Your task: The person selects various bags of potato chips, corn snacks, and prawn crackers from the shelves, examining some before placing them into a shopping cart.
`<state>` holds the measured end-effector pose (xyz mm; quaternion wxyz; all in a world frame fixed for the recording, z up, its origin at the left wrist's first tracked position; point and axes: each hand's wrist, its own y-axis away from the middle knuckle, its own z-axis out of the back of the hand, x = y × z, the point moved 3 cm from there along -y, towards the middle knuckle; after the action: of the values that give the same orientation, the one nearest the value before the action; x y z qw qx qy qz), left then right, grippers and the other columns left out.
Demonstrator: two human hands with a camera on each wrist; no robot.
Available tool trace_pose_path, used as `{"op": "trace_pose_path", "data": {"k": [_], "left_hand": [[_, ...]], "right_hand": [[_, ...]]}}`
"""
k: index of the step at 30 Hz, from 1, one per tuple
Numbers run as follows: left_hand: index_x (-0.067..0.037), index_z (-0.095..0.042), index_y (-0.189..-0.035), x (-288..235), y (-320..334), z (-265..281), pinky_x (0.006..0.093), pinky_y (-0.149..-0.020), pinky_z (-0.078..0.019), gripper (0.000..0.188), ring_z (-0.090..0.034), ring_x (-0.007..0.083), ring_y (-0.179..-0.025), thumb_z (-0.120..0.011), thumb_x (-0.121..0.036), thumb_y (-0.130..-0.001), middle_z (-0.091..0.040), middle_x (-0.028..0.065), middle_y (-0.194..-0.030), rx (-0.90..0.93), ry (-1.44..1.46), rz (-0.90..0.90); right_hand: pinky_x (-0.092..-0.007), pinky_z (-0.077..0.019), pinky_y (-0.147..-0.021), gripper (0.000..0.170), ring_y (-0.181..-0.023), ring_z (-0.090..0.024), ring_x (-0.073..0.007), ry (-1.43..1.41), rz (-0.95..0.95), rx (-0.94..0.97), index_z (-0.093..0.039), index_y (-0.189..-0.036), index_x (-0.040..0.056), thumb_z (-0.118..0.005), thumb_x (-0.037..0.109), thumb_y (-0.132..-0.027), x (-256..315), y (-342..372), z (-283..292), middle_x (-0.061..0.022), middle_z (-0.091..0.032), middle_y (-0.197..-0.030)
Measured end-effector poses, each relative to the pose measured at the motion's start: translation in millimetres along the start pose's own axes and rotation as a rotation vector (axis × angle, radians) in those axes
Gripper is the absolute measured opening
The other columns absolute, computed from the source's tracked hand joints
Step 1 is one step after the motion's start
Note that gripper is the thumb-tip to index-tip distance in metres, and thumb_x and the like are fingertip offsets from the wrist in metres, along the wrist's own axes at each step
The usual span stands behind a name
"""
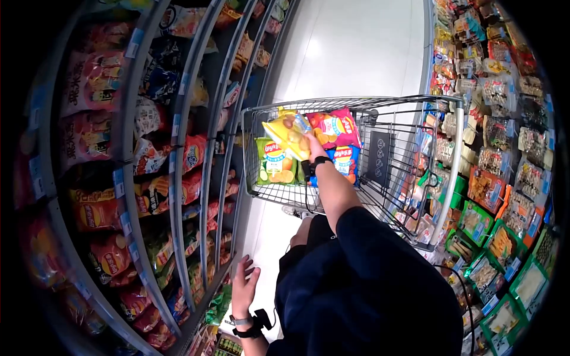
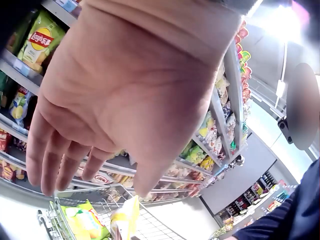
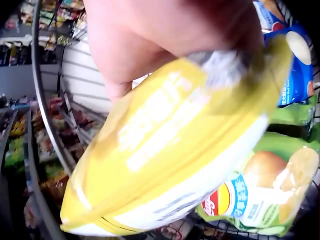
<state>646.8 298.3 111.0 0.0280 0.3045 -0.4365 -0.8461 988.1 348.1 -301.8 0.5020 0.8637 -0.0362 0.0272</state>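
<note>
My right hand (image 1: 316,148) grips a yellow snack bag (image 1: 286,134) over the front of a shopping cart (image 1: 456,172). In the right wrist view the bag (image 3: 160,150) hangs tilted, its white lettering blurred by motion, below the hand (image 3: 165,25). Beneath and around it in the basket lie a green Lay's chip bag (image 1: 274,169), a pink-red Lay's bag (image 1: 341,127) and a blue chip bag (image 1: 346,160). Low at the left, beside the shelves, my left hand (image 1: 243,288) holds nothing; its palm (image 2: 125,95) and extended fingers fill much of the left wrist view.
Tall shelves of bagged snacks (image 1: 98,80) line the left side. On the right stands a display of packaged dried foods (image 1: 499,160), close to the cart's handle. White aisle floor (image 1: 350,47) stretches ahead between them. A black cable (image 1: 466,291) hangs by the dark sleeve.
</note>
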Motion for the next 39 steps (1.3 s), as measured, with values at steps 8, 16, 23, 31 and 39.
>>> {"op": "trace_pose_path", "data": {"k": [8,16,23,31,39], "left_hand": [[-0.001,-0.044,-0.141,-14.7,-12.2,-5.2,0.0374,-0.095,-0.0506,0.056,-0.063,0.0294,-0.114,-0.064,-0.026,-0.095,-0.061,0.0239,-0.128,0.002,0.021,0.049],[0.001,-0.045,-0.139,-37.0,-32.4,-13.8,0.0385,-0.094,-0.0518,0.054,-0.065,0.0318,-0.112,-0.065,-0.02,-0.093,-0.063,0.0241,-0.125,0.022,-0.024,-0.049],[0.002,-0.045,-0.139,-41.9,-29.0,-19.1,0.0397,-0.098,-0.0495,0.054,-0.062,0.0333,-0.116,-0.065,-0.018,-0.093,-0.061,0.0251,-0.126,0.099,-0.043,-0.028],[0.001,-0.043,-0.141,-36.5,-27.2,-29.8,0.0392,-0.098,-0.0489,0.053,-0.062,0.031,-0.115,-0.063,-0.017,-0.095,-0.061,0.0233,-0.128,0.121,-0.14,0.033],[0.003,-0.045,-0.139,-54.1,-37.3,-43.3,0.0396,-0.098,-0.0489,0.051,-0.062,0.0322,-0.115,-0.062,-0.015,-0.094,-0.062,0.0238,-0.126,0.122,-0.145,-0.029]], "right_hand": [[-0.0439,-0.0549,-0.09,0.041,-0.101,-0.069,-0.0284,-0.128,0.111,-0.11,-0.062,-0.124,0.0065,-0.054,0.033,-0.094,9.7,-6.4,38.6,-0.0113,-0.07,-0.116],[-0.0418,-0.0566,-0.082,0.055,-0.095,-0.067,-0.0296,-0.397,0.465,-0.485,-0.057,-0.123,-0.0018,-0.059,0.037,-0.085,-26.9,2.8,-11.6,-0.0144,-0.064,-0.117],[-0.0415,-0.0512,-0.092,0.062,-0.11,-0.062,-0.0303,-0.501,0.33,-0.567,-0.054,-0.131,0.001,-0.051,0.047,-0.089,-35.6,-19.6,-63.5,-0.0149,-0.06,-0.128],[-0.0491,-0.0548,-0.083,0.083,-0.099,-0.066,-0.039,-0.021,0.256,-1.213,-0.047,-0.13,-0.0013,-0.056,0.068,-0.084,-63.9,-116.0,-37.9,-0.0215,-0.066,-0.119],[-0.0388,-0.0534,-0.083,0.059,-0.102,-0.064,-0.0286,0.202,0.338,-0.835,-0.05,-0.119,-0.0014,-0.084,0.014,-0.074,-25.9,-96.5,1.9,-0.0144,-0.065,-0.117]]}}
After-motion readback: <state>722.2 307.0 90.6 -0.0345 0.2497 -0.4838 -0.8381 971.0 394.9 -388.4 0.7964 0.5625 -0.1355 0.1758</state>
